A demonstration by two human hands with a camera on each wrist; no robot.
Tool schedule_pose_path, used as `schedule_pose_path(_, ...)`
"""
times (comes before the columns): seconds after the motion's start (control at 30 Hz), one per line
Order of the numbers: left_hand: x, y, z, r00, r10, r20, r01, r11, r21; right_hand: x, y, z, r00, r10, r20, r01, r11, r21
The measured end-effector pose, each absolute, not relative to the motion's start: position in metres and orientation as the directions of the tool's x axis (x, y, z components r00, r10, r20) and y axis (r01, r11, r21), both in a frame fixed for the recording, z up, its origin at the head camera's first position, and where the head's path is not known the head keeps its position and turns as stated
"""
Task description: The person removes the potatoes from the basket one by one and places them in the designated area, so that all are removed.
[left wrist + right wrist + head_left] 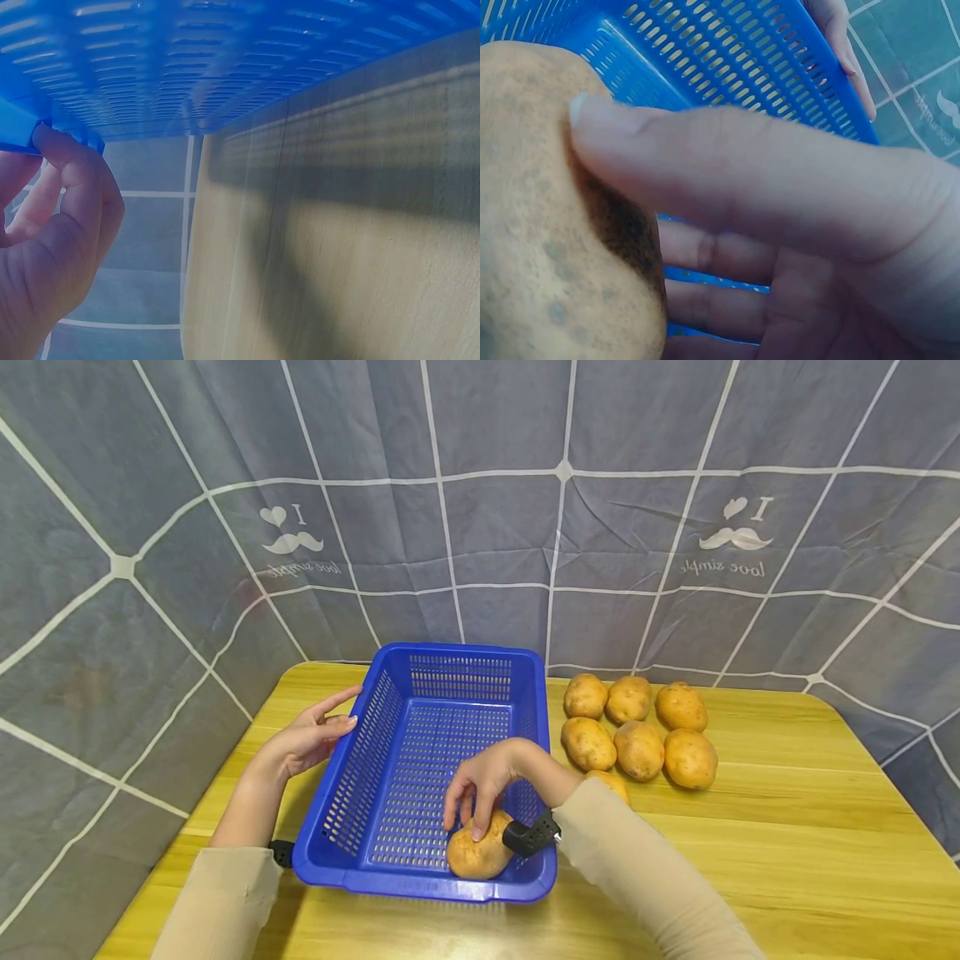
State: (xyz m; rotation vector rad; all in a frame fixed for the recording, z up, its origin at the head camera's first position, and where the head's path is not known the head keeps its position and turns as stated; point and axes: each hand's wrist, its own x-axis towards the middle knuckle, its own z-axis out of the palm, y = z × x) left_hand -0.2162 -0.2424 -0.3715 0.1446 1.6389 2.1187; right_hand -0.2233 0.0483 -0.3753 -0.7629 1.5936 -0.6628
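A blue plastic basket with slotted walls stands on the wooden table. My left hand holds its left rim, thumb on the outer side, as the left wrist view shows with the hand at the rim's edge. Inside the near right corner of the basket is a potato, gripped from above by my right hand. Seen from the right wrist, the thumb presses the speckled skin of this potato, while the other fingers reach behind it, their tips hidden.
Several more potatoes sit grouped on the table just right of the basket; one is partly covered by my right forearm. A grey cloth with white lines hangs behind the table and along its left side.
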Motion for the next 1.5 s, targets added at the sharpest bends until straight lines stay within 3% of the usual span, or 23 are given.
schedule_pose_path(0.4,-0.2162,-0.2421,-0.3712,-0.89,0.418,-0.184,-0.286,-0.196,0.938,-0.223,0.0463,-0.3768,-0.054,-0.758,-0.649,-0.087,0.652,-0.754)
schedule_pose_path(0.8,-0.2169,-0.2417,-0.3721,-0.889,0.418,-0.185,-0.291,-0.204,0.935,-0.2274,0.0465,-0.3795,-0.009,-0.811,-0.585,-0.208,0.574,-0.792)
schedule_pose_path(1.0,-0.2174,-0.2428,-0.3724,-0.89,0.419,-0.181,-0.284,-0.197,0.938,-0.2268,0.0468,-0.3789,-0.016,-0.825,-0.565,-0.195,0.557,-0.807)
schedule_pose_path(1.27,-0.218,-0.2417,-0.3697,-0.888,0.414,-0.201,-0.29,-0.163,0.943,-0.2266,0.0469,-0.3749,-0.116,-0.87,-0.48,-0.225,0.494,-0.84)
schedule_pose_path(1.5,-0.2177,-0.2414,-0.3702,-0.891,0.404,-0.208,-0.29,-0.153,0.945,-0.2246,0.0468,-0.3727,-0.213,-0.873,-0.439,-0.148,0.473,-0.869)
